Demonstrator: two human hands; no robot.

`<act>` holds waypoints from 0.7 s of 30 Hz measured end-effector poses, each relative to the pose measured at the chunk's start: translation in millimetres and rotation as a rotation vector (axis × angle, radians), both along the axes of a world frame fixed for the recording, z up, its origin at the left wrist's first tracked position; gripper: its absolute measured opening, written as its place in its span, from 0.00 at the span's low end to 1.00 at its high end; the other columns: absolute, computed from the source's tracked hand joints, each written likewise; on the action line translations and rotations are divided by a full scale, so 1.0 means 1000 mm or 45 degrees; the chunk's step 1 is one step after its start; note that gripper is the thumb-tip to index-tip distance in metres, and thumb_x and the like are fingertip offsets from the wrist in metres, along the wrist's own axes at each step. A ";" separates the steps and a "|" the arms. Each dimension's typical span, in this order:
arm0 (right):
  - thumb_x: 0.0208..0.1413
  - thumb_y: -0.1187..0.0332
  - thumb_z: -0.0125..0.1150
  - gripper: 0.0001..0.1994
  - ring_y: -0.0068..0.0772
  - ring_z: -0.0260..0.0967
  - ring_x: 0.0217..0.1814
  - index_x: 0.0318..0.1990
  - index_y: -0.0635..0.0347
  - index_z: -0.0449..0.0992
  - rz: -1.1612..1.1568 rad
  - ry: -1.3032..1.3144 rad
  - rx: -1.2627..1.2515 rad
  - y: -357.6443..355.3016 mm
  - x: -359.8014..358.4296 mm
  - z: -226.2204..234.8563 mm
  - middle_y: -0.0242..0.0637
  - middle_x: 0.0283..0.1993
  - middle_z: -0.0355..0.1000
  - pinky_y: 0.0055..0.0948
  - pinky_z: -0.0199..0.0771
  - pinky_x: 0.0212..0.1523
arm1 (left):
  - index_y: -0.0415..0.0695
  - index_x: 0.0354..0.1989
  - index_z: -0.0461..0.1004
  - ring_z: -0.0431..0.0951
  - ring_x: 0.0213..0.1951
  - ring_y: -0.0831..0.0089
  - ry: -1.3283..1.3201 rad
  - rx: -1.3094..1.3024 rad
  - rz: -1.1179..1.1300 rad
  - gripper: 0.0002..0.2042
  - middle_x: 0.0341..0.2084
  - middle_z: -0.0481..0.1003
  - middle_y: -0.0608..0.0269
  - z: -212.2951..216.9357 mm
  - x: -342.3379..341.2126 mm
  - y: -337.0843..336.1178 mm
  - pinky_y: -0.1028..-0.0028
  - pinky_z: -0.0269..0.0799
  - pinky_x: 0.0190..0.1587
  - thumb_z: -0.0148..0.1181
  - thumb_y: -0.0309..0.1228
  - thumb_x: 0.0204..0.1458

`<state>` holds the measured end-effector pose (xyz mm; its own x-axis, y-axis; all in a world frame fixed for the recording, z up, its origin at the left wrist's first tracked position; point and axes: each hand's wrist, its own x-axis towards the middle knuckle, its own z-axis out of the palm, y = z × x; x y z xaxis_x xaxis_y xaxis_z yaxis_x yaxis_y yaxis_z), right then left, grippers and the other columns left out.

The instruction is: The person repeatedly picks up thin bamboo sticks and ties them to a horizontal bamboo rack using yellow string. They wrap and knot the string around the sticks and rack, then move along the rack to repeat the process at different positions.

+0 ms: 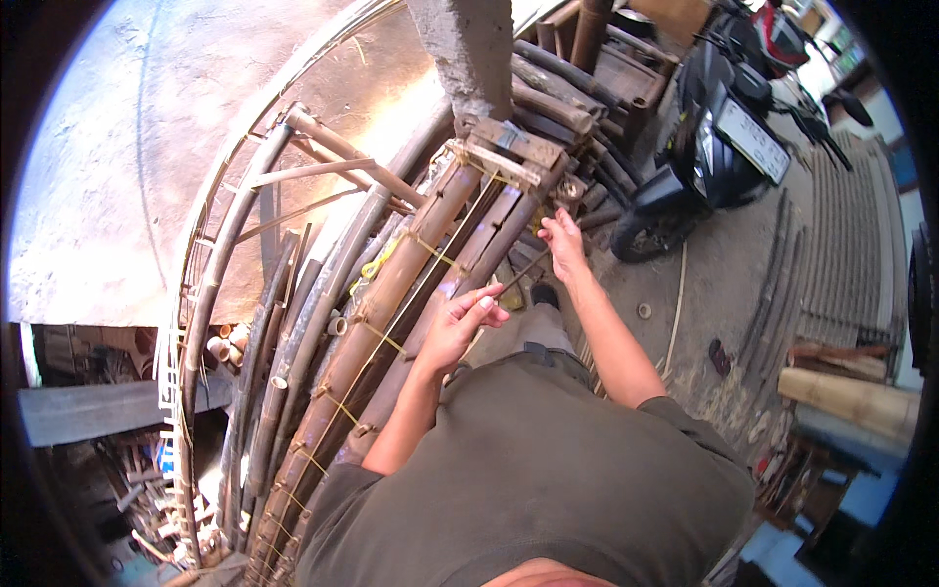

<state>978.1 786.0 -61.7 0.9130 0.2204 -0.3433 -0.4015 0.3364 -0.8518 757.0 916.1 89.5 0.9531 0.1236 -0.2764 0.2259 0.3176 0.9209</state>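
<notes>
My left hand (pixel 460 328) is closed on a thin dark stick (pixel 523 272), which slants up and right from its fingertips toward my right hand. The right hand (pixel 564 247) is raised at the stick's far end with its fingers curled; whether it grips the stick is too small to make out. Left of my hands lies a long frame of two bamboo poles (pixel 399 259), tied across at intervals with yellow cord (pixel 391 340). At its far end a wooden block (pixel 509 149) spans the poles, close to a concrete post (pixel 465 59).
More bamboo poles (pixel 303 303) and a curved bamboo frame (pixel 220 245) lie to the left. A motorcycle (pixel 719 147) stands at the far right. Corrugated sheets (pixel 853 235) and a thick pale bamboo pole (pixel 846 399) are along the right side. Cut poles (pixel 558 83) are piled behind the post.
</notes>
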 end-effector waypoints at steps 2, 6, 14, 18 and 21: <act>0.57 0.69 0.59 0.19 0.20 0.67 0.33 0.54 0.67 0.68 0.380 -0.057 -0.005 0.014 0.017 -0.004 0.34 0.48 0.72 0.22 0.69 0.38 | 0.33 0.60 0.68 0.78 0.39 0.76 0.071 -0.006 0.146 0.22 0.36 0.80 0.59 -0.004 0.023 -0.012 0.73 0.72 0.48 0.53 0.38 0.64; 0.59 0.67 0.57 0.10 0.20 0.66 0.31 0.45 0.62 0.70 0.450 -0.033 -0.192 -0.001 0.026 0.014 0.30 0.38 0.71 0.21 0.66 0.34 | 0.33 0.59 0.69 0.77 0.39 0.77 0.121 0.069 0.195 0.22 0.37 0.80 0.60 0.011 0.084 -0.019 0.73 0.72 0.49 0.54 0.38 0.63; 0.63 0.68 0.52 0.09 0.18 0.66 0.31 0.39 0.65 0.76 0.979 -0.578 -0.378 -0.035 0.070 0.099 0.29 0.28 0.71 0.23 0.67 0.33 | 0.39 0.61 0.69 0.75 0.48 0.75 0.128 0.571 0.626 0.20 0.49 0.76 0.57 -0.039 0.157 -0.019 0.74 0.70 0.52 0.54 0.32 0.62; 0.61 0.67 0.54 0.10 0.17 0.66 0.29 0.38 0.65 0.77 1.055 -0.720 -0.544 -0.021 0.101 0.133 0.33 0.28 0.74 0.24 0.66 0.30 | 0.40 0.62 0.68 0.75 0.50 0.73 0.129 0.745 0.529 0.21 0.52 0.76 0.56 -0.051 0.178 -0.013 0.73 0.70 0.54 0.55 0.32 0.62; 0.61 0.67 0.56 0.10 0.16 0.65 0.28 0.37 0.66 0.77 1.010 -0.706 -0.420 -0.022 0.109 0.126 0.32 0.27 0.74 0.24 0.66 0.29 | 0.39 0.62 0.68 0.76 0.49 0.72 0.143 0.694 0.561 0.21 0.50 0.77 0.55 -0.044 0.184 -0.016 0.73 0.71 0.52 0.54 0.33 0.62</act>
